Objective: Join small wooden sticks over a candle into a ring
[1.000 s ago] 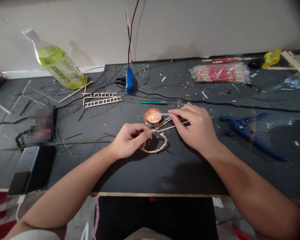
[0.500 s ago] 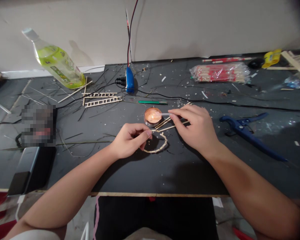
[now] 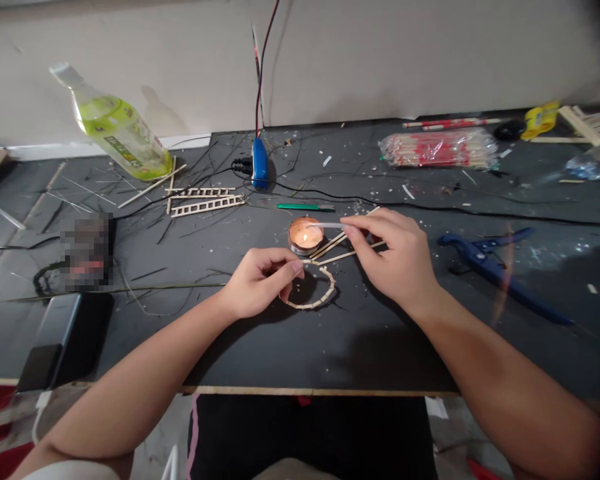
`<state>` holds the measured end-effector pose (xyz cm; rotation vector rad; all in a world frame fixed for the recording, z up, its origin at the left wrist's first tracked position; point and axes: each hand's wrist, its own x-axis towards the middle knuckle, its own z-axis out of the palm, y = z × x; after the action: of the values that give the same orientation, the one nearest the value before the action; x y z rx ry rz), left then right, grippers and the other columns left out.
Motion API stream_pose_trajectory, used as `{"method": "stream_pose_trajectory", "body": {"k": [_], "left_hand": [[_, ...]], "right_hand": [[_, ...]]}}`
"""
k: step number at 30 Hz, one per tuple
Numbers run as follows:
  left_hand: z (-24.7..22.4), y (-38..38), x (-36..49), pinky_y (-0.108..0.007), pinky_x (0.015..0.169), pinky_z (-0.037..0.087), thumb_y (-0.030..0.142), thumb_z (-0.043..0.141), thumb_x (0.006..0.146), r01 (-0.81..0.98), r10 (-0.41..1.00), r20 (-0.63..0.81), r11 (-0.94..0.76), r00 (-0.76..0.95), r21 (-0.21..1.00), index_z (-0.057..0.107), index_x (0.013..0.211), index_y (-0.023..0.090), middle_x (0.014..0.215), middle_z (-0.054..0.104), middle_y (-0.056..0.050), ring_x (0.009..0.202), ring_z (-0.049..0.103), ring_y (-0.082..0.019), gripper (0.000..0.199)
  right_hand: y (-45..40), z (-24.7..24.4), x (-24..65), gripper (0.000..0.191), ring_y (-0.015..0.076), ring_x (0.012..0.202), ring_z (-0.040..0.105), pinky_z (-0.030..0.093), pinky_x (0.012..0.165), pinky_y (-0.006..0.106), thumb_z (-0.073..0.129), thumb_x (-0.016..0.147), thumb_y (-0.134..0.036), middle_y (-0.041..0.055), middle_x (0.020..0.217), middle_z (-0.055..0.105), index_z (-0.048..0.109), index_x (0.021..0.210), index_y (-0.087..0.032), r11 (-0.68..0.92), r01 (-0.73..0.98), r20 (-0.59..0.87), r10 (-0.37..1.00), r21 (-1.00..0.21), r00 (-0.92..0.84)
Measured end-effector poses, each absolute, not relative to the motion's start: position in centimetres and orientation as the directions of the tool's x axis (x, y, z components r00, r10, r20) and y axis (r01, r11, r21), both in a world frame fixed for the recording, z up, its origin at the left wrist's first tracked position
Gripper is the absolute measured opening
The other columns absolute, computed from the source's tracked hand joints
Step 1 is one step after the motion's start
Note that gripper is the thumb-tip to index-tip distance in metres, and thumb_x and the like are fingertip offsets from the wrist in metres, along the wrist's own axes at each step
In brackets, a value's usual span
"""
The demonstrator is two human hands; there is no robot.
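Observation:
My left hand pinches a ring of short pale wooden pieces between thumb and forefinger, just above the table. The ring has a small gap at its far right. My right hand grips a thin translucent white stick, which looks like a glue stick. Its tip reaches over a round, shallow tin candle, where a small flame glows. Several thin wooden sticks lie beside the candle, partly hidden beneath my right hand.
Behind the candle lies a green-handled cutter. Small wooden ladder frames, a blue plug unit and a leaning drink bottle are at the left and back. Blue pliers-like cutters lie right, a bag of sticks behind. A black cable crosses the table.
My right hand has drawn the translucent stick slightly to the right, and the candle flame shows more clearly. My left hand stays in place with the wooden ring.

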<state>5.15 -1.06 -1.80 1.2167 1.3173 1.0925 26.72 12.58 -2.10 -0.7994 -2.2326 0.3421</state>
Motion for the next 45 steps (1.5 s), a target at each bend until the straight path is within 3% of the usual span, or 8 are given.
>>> {"method": "stream_pose_trajectory", "body": {"k": [6, 14, 26, 45], "left_hand": [[-2.2, -1.0, 5.1, -0.017, 0.041, 0.038, 0.047, 0.059, 0.103, 0.034, 0.99, -0.122, 0.125, -0.069, 0.992, 0.068, 0.091, 0.015, 0.057, 0.063, 0.001, 0.043, 0.05, -0.007, 0.035], [-2.0, -0.6, 5.4, -0.016, 0.037, 0.037, 0.055, 0.056, 0.103, -0.092, 0.992, -0.097, 0.089, -0.085, 0.992, 0.06, 0.091, 0.017, 0.058, 0.062, 0.002, 0.04, 0.047, -0.007, 0.04], [-1.4, -0.4, 5.0, -0.016, 0.035, 0.036, 0.051, 0.058, 0.101, -0.251, 0.989, -0.128, 0.107, -0.07, 0.962, 0.055, 0.088, 0.018, 0.055, 0.063, 0.002, 0.037, 0.045, -0.007, 0.036], [-1.8, -0.4, 5.0, -0.016, 0.036, 0.033, 0.046, 0.055, 0.104, -0.308, 0.994, -0.109, 0.095, -0.029, 0.947, 0.054, 0.086, 0.018, 0.056, 0.064, 0.001, 0.036, 0.046, -0.007, 0.033]], "right_hand": [[12.3, -1.7, 26.6, 0.017, 0.0174, 0.072, 0.062, 0.049, 0.071, 0.036, 0.064, 0.099, -0.026, 0.0035, 0.088, 0.073, 0.079, 0.107, -0.024, 0.741, 0.387, 0.578, 0.671, -0.549, -0.465], [11.3, -1.0, 26.5, 0.016, 0.0205, 0.079, 0.067, 0.053, 0.074, 0.04, 0.064, 0.099, -0.03, 0.0046, 0.093, 0.075, 0.078, 0.107, -0.028, 0.72, 0.344, 0.628, 0.694, -0.603, -0.353], [11.0, -1.3, 26.3, 0.014, 0.021, 0.083, 0.07, 0.054, 0.081, 0.042, 0.066, 0.096, -0.024, 0.003, 0.094, 0.076, 0.076, 0.104, -0.029, 0.764, 0.255, 0.647, 0.64, -0.592, -0.414], [11.2, -1.5, 26.3, 0.016, 0.0206, 0.084, 0.069, 0.052, 0.081, 0.041, 0.067, 0.096, -0.02, 0.0026, 0.095, 0.075, 0.075, 0.107, -0.028, 0.757, 0.225, 0.603, 0.634, -0.614, -0.485]]}}
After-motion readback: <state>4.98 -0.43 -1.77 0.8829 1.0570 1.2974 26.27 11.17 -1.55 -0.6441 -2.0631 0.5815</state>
